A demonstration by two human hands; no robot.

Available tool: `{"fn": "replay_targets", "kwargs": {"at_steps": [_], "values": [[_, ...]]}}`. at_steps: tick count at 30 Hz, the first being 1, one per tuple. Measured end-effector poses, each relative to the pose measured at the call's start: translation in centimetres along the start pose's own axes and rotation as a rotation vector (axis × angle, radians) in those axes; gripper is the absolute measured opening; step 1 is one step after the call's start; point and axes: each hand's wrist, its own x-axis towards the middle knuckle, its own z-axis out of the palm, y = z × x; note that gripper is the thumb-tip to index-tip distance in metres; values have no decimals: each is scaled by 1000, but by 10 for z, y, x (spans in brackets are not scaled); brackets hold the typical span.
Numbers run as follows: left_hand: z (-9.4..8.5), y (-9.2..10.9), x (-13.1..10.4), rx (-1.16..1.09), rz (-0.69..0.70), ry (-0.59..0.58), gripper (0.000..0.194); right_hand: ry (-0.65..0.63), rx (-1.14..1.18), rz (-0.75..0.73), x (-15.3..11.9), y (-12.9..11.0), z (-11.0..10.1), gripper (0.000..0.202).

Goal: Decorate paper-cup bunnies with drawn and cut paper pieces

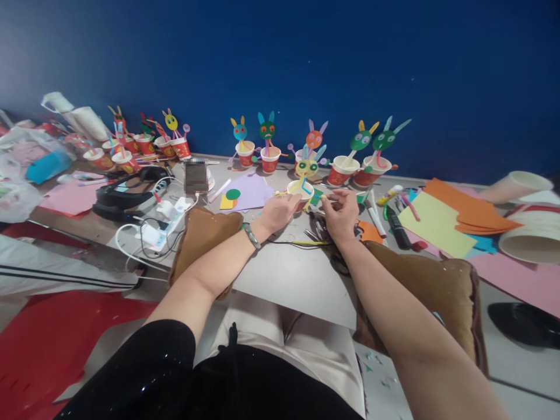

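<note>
With our left hand (280,213) we grip the paper cup (301,188) by its side, a yellow rabbit head (307,168) rising above it. Between our right hand's (342,213) fingertips we pinch a small yellow-green piece (323,197) just beside the cup. We have the cup in front of finished-looking rabbit cups (270,160), near a purple sheet (251,191); brown cushions (420,274) lie by our forearms.

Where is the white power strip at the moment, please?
In the head view, the power strip lies on the table, on the person's left, just left of the brown cushion by the left forearm.
</note>
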Motion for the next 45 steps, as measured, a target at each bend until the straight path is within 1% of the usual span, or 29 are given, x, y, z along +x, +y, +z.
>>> {"fn": "replay_targets", "kwargs": {"at_steps": [4,7,16,18,21,24,27,31,36,40,42,45], "values": [[1,-1,0,0,-14,3,36,-4,-8,3,-1,-2,0,56],[4,-1,0,-26,-10,33,38,11,-2,6,-1,-5,0,52],[11,-4,1,-59,-11,85,37,129,-93,-68,-1,-11,-4,36],[13,-5,1,-66,18,114,38,135,-134,-119,-1,-11,-5,35],[16,-7,0,-61,113,139,46,109,-202,-227,-4,-10,-7,34],[18,-8,-1,-54,221,145,51,50,-286,-358,-8,-10,-7,31],[17,-6,-1,-50,283,138,51,-21,-369,-506,-12,-11,-7,25],[13,-3,-2,-42,300,78,50,-91,-450,-623,-16,-16,-8,24],[10,-1,-1,-38,326,13,45,-62,-426,-761,-22,-30,-10,14],[14,-3,2,-48,345,-7,37,-77,-435,-921,-26,-39,-10,15],[16,-4,4,-53,350,0,33,-101,-458,-948,-27,-40,-11,17],[20,-5,4,-50,357,25,29,-135,-482,-933,-27,-38,-12,19]]}}
